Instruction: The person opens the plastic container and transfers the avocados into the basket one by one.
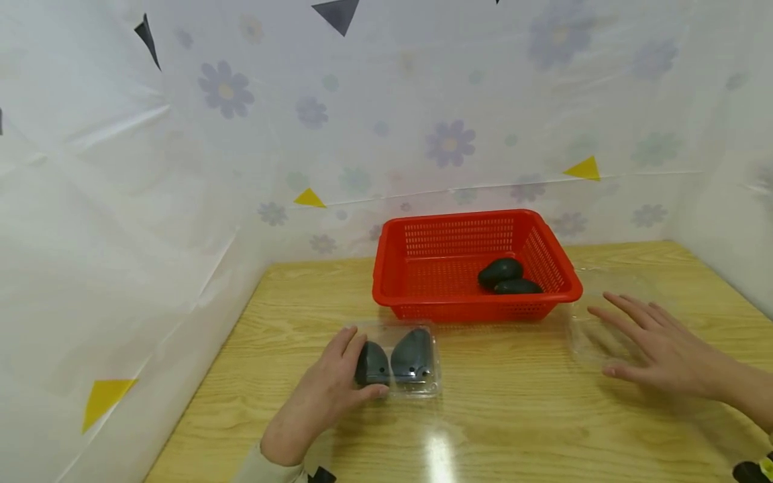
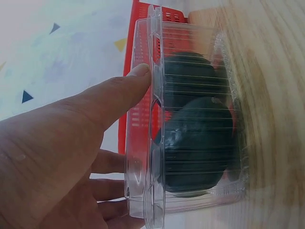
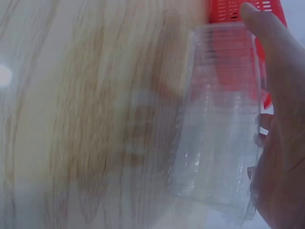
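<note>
Two dark green avocados (image 1: 413,357) lie inside a clear plastic clamshell box (image 1: 436,388), whose lid is down. My left hand (image 1: 329,382) grips the left end of this box, the thumb at the front edge and the fingers at the back. In the left wrist view the thumb lies against the rim of the lid. Over at the right, my right hand (image 1: 661,342) hovers with spread fingers above clear plastic boxes (image 3: 214,138) with nothing inside. Whether its fingers touch them, I cannot tell.
A red plastic basket (image 1: 459,310) stands behind the filled box, with two more avocados (image 1: 501,272) in its right side. The wooden table (image 1: 495,416) meets a white flowered sheet (image 1: 386,134) at the back and sides.
</note>
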Demonstrator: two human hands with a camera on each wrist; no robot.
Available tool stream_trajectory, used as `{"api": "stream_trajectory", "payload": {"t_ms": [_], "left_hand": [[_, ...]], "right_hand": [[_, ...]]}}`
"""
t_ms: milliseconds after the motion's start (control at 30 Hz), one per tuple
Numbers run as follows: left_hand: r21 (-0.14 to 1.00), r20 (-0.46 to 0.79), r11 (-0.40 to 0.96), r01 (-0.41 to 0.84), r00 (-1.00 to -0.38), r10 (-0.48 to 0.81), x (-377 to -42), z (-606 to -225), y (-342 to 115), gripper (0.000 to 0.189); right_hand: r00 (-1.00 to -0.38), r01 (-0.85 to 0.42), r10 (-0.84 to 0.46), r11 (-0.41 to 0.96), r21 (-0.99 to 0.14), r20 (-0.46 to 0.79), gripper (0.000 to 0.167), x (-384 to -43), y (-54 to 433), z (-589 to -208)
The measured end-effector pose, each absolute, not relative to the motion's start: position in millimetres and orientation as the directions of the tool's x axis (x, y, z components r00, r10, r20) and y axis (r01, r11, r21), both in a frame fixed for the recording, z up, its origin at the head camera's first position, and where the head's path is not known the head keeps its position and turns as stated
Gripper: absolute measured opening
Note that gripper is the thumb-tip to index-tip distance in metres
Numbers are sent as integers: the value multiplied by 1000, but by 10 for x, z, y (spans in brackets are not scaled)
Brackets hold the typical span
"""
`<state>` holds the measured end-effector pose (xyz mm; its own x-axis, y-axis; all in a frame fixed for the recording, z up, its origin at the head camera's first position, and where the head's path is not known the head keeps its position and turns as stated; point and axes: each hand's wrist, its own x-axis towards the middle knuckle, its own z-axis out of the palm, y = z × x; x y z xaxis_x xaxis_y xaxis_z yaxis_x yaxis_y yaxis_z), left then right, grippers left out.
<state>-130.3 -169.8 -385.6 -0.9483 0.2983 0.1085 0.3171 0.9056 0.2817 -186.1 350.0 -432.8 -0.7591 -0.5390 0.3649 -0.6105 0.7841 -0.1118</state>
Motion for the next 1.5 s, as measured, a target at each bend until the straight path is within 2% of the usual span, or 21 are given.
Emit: {"api": "stream_trajectory", "payload": {"t_ms": [167, 433, 867, 1100, 1500], "left_hand": [[276, 119, 907, 317, -948, 295, -1296, -3847, -1684, 91], [259, 112, 915, 308, -951, 288, -1304, -3846, -1681, 89], [250, 99, 905, 343, -939, 329, -1306, -3854, -1567, 90], [218, 102, 900, 377, -926, 363, -1299, -3850, -1457, 86], [161, 179, 874, 459, -884, 431, -1276, -3875, -1286, 88]], "right_hand": [[-787, -581, -492, 793, -180, 372, 95, -1785, 3409, -4219], [-775, -596, -489, 776, -207, 400, 90, -1633, 3207, -4053], [-762, -616, -516, 764, -192, 391, 87, -1450, 2933, -4027], [-685, -696, -590, 703, -145, 429, 88, -1427, 2754, -4041], [-649, -737, -638, 662, -136, 414, 86, -1416, 2407, -4128]]}}
